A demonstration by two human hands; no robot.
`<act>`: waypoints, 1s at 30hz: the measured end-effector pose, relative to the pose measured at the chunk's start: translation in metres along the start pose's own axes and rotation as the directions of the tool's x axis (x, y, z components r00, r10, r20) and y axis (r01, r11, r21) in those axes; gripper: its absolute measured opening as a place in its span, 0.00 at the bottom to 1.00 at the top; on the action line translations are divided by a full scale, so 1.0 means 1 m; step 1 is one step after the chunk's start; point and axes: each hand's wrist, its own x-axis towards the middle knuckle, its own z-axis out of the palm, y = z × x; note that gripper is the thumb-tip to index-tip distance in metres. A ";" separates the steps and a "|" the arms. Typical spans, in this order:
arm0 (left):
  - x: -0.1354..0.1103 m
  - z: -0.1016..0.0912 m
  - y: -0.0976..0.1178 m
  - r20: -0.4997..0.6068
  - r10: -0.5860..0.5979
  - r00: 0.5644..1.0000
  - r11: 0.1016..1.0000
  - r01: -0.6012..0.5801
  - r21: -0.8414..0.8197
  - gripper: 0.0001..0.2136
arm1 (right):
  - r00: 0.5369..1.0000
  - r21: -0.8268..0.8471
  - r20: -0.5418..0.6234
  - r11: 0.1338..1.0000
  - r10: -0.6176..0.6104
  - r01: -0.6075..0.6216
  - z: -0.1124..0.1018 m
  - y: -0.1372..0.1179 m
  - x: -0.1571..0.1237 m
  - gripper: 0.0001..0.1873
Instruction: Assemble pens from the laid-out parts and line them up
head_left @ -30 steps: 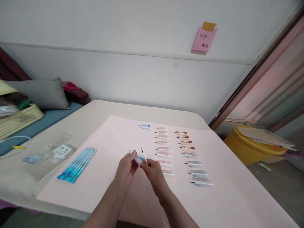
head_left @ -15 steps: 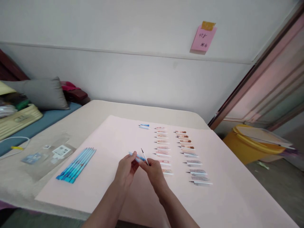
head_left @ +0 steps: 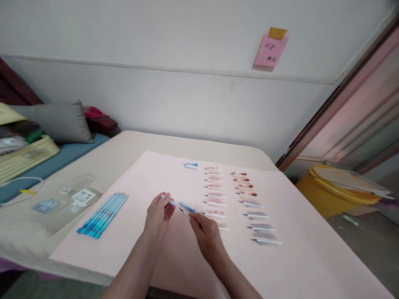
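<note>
Left hand (head_left: pixel 158 215): thumb and fingertips pinched narrow on a pale blue plastic pen barrel (head_left: pixel 168 201). The barrel juts rightward from the fingertips, above the middle of the sheet.

Right hand (head_left: pixel 205 232): fingers closed on a thin white refill with a dark tip (head_left: pixel 184 212). The tip points left toward the barrel's end, near it but not touching.

A short bright blue pen piece (head_left: pixel 187 207) sits just behind the refill. Cannot tell whether it lies on the paper or is held.

Containers:
- Round yellow plastic tub (head_left: pixel 327 199) on the floor at right, with a pale lid lying askew across its top. Contents hidden.
- Cream ribbed plastic basket (head_left: pixel 28 155) on the blue mattress at far left. It holds a jumble with something green, too blurred to itemise.
- Flat clear plastic packet (head_left: pixel 70 198) with white labels, lying on the beige table (head_left: pixel 134 143) left of the sheet.

Edges and room:
- A large pale pink paper sheet (head_left: pixel 149 174) covers most of the table. Its near edge runs under the forearms.
- A row of blue pens (head_left: pixel 102 215) lies side by side near the sheet's left edge, well apart from the left hand, with bare paper between.
- Right of the hands are two columns of small pen parts (head_left: pixel 249 194). The inner column is near the right hand.
- The lower right of the sheet is bare.
</note>
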 end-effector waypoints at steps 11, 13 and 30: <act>-0.010 0.005 -0.002 0.017 0.045 0.999 0.996 -0.046 0.081 0.14 | 0.997 -0.110 -0.029 0.992 -0.066 0.062 0.001 -0.002 -0.002 0.13; -0.011 0.006 -0.003 0.025 0.057 0.998 0.993 -0.059 0.099 0.15 | 0.996 -0.136 -0.039 0.988 -0.079 0.073 0.001 -0.003 -0.002 0.13; -0.051 0.025 -0.034 0.141 -0.181 0.973 0.957 0.141 0.252 0.11 | 0.928 -0.079 -0.364 0.995 -0.080 0.055 0.017 0.003 0.003 0.15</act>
